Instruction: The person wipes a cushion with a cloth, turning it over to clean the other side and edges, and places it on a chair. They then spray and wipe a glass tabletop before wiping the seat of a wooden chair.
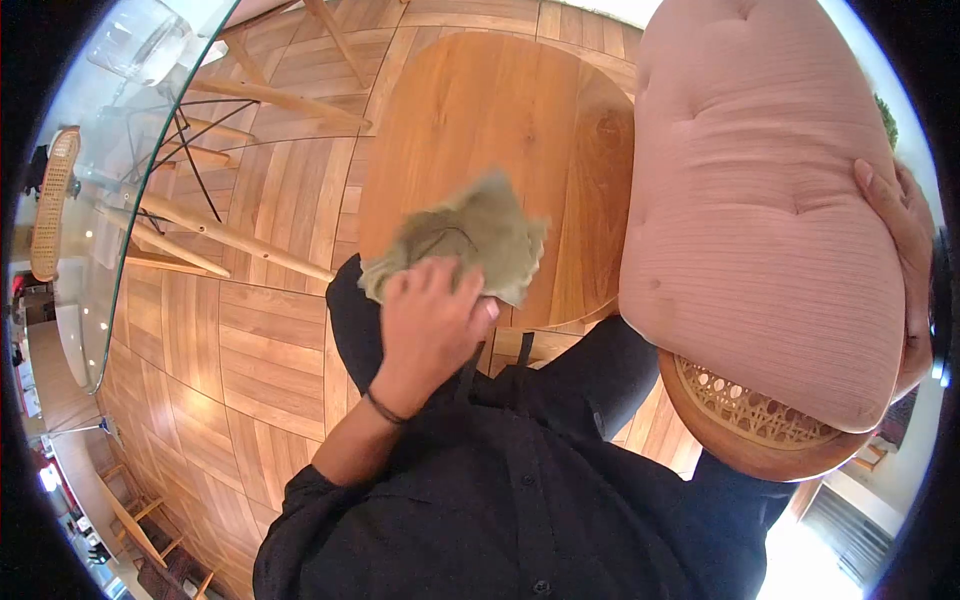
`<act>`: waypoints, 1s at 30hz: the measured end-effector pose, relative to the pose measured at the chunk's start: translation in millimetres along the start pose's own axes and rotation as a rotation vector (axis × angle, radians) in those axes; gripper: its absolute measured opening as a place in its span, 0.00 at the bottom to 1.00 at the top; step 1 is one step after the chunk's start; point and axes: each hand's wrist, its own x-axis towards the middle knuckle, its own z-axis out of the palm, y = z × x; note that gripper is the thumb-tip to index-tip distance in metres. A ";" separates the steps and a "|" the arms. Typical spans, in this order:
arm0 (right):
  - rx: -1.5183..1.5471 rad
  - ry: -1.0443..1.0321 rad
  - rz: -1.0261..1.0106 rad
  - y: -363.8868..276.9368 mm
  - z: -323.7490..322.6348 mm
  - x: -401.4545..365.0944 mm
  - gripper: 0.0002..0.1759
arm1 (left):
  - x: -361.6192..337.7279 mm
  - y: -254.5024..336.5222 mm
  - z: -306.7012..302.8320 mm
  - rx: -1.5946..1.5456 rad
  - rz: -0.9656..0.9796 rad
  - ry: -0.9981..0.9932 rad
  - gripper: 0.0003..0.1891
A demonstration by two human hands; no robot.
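Observation:
My left hand, with a dark band at the wrist, is closed on the near edge of a crumpled olive-green cloth. The cloth lies on a round-cornered wooden seat in front of my legs and looks slightly blurred. At the far right my right hand grips the outer edge of a long pink tufted cushion, its fingers partly hidden. The cushion rests over a wood-framed woven cane surface, which shows at the cushion's near end.
A glass table top stands at the left, with a clear container on it. Wooden chair legs and thin dark rods reach across the parquet floor. Another wooden chair is at the lower left.

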 end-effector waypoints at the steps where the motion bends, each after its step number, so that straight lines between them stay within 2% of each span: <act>1: 0.003 -0.005 -0.006 -0.9 -0.3 2.0 0.47 | -6.8 2.8 8.7 -0.007 0.054 -0.054 0.21; 5: 0.013 -0.018 -0.025 -0.8 0.7 4.3 0.47 | 1.9 6.4 15.4 -0.097 -0.085 0.051 0.29; 8: 0.020 -0.032 -0.041 -1.8 2.1 7.7 0.47 | 17.7 -13.3 52.1 0.018 0.131 -0.008 0.29; 11: 0.026 -0.046 -0.057 -0.3 4.2 8.0 0.48 | 24.3 -40.3 71.6 0.012 0.186 -0.094 0.29; 13: 0.032 -0.065 -0.054 0.4 3.0 11.8 0.48 | 54.6 -72.2 65.0 0.076 0.201 -0.110 0.29; 15: 0.030 -0.081 -0.059 -1.2 1.2 15.0 0.48 | 89.9 -112.9 74.5 0.171 0.118 -0.089 0.30; 17: 0.035 -0.101 -0.062 -0.8 -2.8 12.1 0.48 | 115.8 -142.5 81.8 0.293 0.022 0.019 0.29; 20: 0.047 -0.126 -0.057 -0.1 -3.7 13.6 0.48 | 120.1 -141.2 85.6 0.363 -0.082 -0.099 0.29; 23: 0.050 -0.130 -0.050 1.4 -4.8 12.5 0.48 | 79.9 -120.2 86.6 0.297 0.107 -0.034 0.26; 25: 0.049 -0.136 -0.039 1.9 -10.2 15.4 0.49 | 38.1 -80.4 69.0 0.197 0.221 -0.061 0.24; 27: 0.049 -0.138 -0.032 1.7 -14.7 15.9 0.49 | 1.8 -39.6 57.2 0.142 0.310 -0.193 0.24; 30: 0.053 -0.145 -0.033 1.3 -16.8 16.3 0.49 | -22.2 -7.9 45.0 0.006 0.376 -0.243 0.24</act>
